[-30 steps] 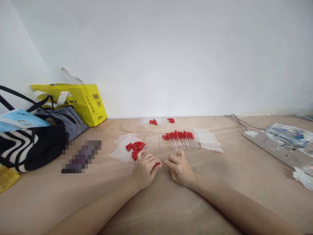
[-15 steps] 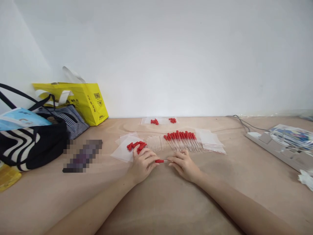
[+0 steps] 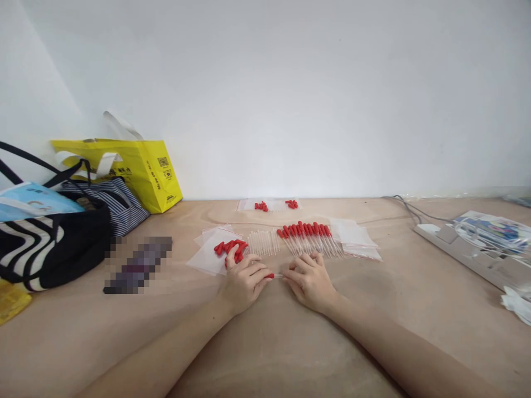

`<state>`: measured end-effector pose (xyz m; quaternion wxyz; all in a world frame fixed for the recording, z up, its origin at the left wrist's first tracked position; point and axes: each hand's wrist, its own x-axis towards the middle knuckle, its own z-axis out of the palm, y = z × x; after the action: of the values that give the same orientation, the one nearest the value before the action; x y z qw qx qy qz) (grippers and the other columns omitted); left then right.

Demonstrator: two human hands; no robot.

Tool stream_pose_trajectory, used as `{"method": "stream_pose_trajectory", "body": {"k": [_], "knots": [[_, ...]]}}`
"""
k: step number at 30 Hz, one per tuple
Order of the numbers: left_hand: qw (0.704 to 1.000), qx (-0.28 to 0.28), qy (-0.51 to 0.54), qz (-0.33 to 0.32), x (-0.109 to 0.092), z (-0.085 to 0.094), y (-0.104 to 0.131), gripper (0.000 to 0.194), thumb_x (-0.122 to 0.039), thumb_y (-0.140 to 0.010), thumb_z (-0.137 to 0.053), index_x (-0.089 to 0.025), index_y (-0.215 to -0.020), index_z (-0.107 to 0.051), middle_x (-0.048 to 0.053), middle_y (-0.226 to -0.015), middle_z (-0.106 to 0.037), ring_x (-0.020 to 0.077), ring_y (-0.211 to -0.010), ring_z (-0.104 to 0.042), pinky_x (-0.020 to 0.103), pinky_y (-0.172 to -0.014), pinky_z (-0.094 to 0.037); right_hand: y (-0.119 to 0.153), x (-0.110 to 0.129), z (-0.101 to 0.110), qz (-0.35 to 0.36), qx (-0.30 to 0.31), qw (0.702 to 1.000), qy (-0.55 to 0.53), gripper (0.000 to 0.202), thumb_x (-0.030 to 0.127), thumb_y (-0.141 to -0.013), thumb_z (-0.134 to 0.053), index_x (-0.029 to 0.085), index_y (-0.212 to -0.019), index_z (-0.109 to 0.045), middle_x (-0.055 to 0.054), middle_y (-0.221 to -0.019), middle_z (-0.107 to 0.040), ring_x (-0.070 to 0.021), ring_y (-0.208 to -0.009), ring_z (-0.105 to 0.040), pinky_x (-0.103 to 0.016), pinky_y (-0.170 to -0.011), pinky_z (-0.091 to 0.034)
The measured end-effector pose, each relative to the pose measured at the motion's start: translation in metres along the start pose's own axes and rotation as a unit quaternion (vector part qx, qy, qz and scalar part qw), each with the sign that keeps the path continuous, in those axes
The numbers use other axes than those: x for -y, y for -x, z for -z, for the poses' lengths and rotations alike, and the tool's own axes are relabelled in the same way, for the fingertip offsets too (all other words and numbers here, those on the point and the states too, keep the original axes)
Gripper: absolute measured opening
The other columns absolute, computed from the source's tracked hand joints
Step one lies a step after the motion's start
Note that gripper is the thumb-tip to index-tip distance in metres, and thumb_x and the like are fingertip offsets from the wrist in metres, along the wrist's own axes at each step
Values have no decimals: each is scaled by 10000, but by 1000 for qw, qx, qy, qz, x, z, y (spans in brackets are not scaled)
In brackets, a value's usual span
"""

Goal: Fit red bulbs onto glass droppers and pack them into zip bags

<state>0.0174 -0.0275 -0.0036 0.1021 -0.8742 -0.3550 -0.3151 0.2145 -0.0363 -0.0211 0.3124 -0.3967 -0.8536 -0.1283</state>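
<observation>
My left hand (image 3: 245, 282) is closed on a red rubber bulb (image 3: 271, 276), most of it hidden by the fingers. My right hand (image 3: 310, 281) pinches a thin clear tube (image 3: 279, 276), whose end meets the bulb, lying level just above the table. Loose red bulbs (image 3: 226, 247) lie on a clear plastic bag beside my left fingers. Beyond both hands is a row of bare clear tubes (image 3: 264, 242). To its right, several droppers with red bulbs (image 3: 309, 231) lie side by side, their tubes pointing toward my right hand.
Clear zip bags (image 3: 357, 240) lie right of the droppers. More red bulbs (image 3: 261, 206) rest on a bag by the wall. A yellow bag (image 3: 160, 177), a black bag (image 3: 89, 232) and a blurred-out dark object (image 3: 139, 265) are left; a power strip (image 3: 460, 254) is right.
My right hand has shifted slightly left, toward my left hand. Less of the red bulb shows beyond my left fingers. The whole view has drifted a little.
</observation>
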Motion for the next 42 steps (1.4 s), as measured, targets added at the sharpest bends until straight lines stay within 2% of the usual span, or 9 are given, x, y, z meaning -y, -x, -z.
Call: {"method": "stream_pose_trajectory", "body": {"k": [2, 4, 8, 12, 21, 28, 34, 38, 42], "knots": [[1000, -3, -9, 6, 1, 0, -1, 151, -260, -827, -477, -288, -828, -626, -44, -818, -682, 184, -892, -555, 503, -996, -43, -1, 3, 0, -2, 4, 1000, 13, 167, 204, -802, -469, 209, -754, -629, -25, -690, -588, -143, -705, -426, -321, -659, -191], [999, -12, -26, 40, 3, -1, -2, 176, -280, -824, -472, -284, -948, -596, -7, -946, -661, 209, -946, -530, 504, -989, -51, -5, 4, -2, -23, 10, 999, 20, 172, 212, -795, -474, 191, -707, -620, -32, -655, -587, -146, -689, -431, -317, -637, -186], [990, -24, -65, 123, 12, -4, -1, 403, -315, -778, -497, -228, -1169, -452, 86, -1110, -573, 260, -1047, -458, 507, -962, -103, -21, -2, -12, -167, 19, 985, 42, 199, 240, -788, -470, 189, -665, -618, -41, -630, -606, -161, -687, -469, -313, -631, -187], [985, -21, -86, 145, 21, -3, 3, 323, -280, -752, -506, -243, -1073, -504, 81, -1074, -577, 265, -1040, -451, 508, -935, -139, -45, -16, -27, -285, 41, 956, 65, 244, 269, -786, -456, 197, -632, -632, -62, -652, -638, -193, -722, -516, -326, -658, -206], [980, -23, -104, 168, 28, -2, 5, 138, -267, -708, -552, -243, -842, -574, 77, -1018, -582, 291, -1020, -450, 558, -903, -139, -66, -30, -44, -386, 55, 917, 79, 158, 255, -746, -484, 164, -783, -607, -86, -694, -645, -217, -745, -555, -355, -718, -221], [972, -16, -118, 202, 35, 0, 3, 176, -285, -708, -555, -245, -879, -559, 83, -1043, -570, 292, -1006, -453, 576, -888, -144, -67, -30, -47, -342, 23, 936, 77, 243, 350, -787, -461, 186, -692, -612, -81, -774, -648, -227, -794, -530, -378, -724, -233], [968, -6, -123, 218, 36, 1, 3, 170, -294, -727, -536, -242, -886, -569, 79, -1050, -569, 287, -1017, -445, 572, -895, -139, -89, -28, -58, -216, 79, 971, 64, 269, 305, -850, -361, 206, -892, -607, -82, -957, -622, -227, -945, -482, -416, -818, -234], [965, 4, -132, 226, 35, 1, 4, 177, -298, -736, -524, -234, -892, -576, 75, -1066, -560, 274, -1035, -440, 557, -912, -132, -102, -27, -69, -144, 146, 978, 48, 394, 428, -871, -274, 205, -1095, -509, -89, -1127, -546, -217, -1030, -458, -492, -957, -55], [964, 14, -130, 230, 35, 1, 4, 189, -306, -732, -525, -239, -902, -575, 72, -1069, -561, 271, -1039, -438, 557, -918, -128, -103, -22, -74, -138, 189, 970, 60, 537, 498, -869, -151, 170, -1103, -506, -121, -1073, -570, -240, -1030, -470, -534, -960, 69]]}}
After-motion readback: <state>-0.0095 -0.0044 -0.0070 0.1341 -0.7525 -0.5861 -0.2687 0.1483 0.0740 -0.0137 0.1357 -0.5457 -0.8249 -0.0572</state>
